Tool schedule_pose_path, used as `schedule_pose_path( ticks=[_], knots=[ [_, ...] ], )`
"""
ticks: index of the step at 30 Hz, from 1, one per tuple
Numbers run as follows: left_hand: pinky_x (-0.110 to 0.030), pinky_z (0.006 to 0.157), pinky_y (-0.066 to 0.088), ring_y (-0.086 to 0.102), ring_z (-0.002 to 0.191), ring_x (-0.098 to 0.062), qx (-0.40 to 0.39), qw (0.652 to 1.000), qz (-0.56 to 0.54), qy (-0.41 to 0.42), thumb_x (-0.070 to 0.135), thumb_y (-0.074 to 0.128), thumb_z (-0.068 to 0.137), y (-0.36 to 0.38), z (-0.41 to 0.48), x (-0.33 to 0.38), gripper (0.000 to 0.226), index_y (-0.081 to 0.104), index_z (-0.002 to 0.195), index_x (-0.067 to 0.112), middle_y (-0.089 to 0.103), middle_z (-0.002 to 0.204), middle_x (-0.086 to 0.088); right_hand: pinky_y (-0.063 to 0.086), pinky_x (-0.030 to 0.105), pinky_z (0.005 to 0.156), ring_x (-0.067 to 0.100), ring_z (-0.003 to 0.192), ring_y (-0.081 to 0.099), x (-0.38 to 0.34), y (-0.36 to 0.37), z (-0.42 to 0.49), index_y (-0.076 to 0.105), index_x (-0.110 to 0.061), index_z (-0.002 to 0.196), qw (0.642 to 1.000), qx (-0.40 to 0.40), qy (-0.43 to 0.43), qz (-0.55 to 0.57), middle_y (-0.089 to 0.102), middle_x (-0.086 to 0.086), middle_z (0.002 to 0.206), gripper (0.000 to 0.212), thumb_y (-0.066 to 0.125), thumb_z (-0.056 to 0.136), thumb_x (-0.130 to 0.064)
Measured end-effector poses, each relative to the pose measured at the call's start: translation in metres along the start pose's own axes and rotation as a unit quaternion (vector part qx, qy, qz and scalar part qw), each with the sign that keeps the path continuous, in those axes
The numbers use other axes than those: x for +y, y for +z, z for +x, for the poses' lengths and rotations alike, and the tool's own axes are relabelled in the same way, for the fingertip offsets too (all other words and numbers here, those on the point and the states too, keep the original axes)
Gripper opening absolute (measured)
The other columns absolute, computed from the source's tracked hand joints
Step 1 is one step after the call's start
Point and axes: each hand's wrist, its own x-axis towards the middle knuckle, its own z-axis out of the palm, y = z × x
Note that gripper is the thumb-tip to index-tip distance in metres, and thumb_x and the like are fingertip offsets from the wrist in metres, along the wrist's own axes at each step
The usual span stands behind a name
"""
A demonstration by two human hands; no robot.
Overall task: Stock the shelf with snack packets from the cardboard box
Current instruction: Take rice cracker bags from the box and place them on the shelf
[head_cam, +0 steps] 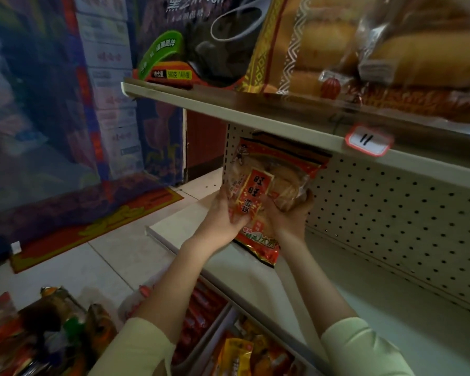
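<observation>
Left hand (223,215) and right hand (291,213) fingers clamped on snack packet (266,191), standing on shelf (255,280); packet may topple forward once released, nothing supports it.

The snack packet (258,196) is red with gold flecks, a clear window showing pale tan crackers, and a yellow-bordered red label with black characters. The shelf (255,280) under it is plain cream, its back panel (391,213) cream with even rows of dark holes; the price tag (368,140) on the front edge of the upper shelf (255,115) is white, red-rimmed, with black strokes. The sleeves (136,346) are pale yellow-green.
</observation>
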Motion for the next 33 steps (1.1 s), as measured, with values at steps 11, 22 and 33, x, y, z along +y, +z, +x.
schedule_pose_path(
  ticks=[11,22,33],
  knots=[
    [-0.031,0.114,0.017,0.009,0.146,-0.021,0.038,0.994,0.105,-0.018,0.044,0.050,0.093,-0.026,-0.031,-0.014,0.078,0.004,0.152,0.019,0.004,0.160,-0.007,0.012,0.029,0.117,0.021,0.137,0.029,-0.011,0.038,-0.049,0.031,-0.002,0.142,0.976,0.077,-0.184,-0.091,0.035,0.012,0.147,0.089,0.067,0.076,-0.048],
    [-0.031,0.106,0.031,0.040,0.131,-0.025,0.183,0.921,0.292,-0.179,0.026,0.052,0.094,-0.168,-0.176,-0.106,0.048,0.041,0.139,0.011,0.042,0.144,-0.009,0.048,0.031,0.087,0.020,0.098,0.057,0.026,0.169,-0.209,0.053,-0.006,0.119,0.920,-0.364,-0.138,-0.038,0.054,0.000,0.103,0.029,0.058,0.090,-0.010],
    [-0.044,0.116,0.013,0.014,0.144,-0.030,0.098,0.846,0.328,-0.408,0.056,0.050,0.087,-0.209,-0.276,-0.188,0.079,0.016,0.150,0.024,0.016,0.158,-0.007,0.047,0.038,0.091,0.028,0.114,0.055,0.030,0.235,-0.270,0.048,-0.010,0.129,0.792,-0.506,-0.158,-0.302,0.057,0.009,0.122,0.042,0.054,0.091,-0.028]
  ],
)
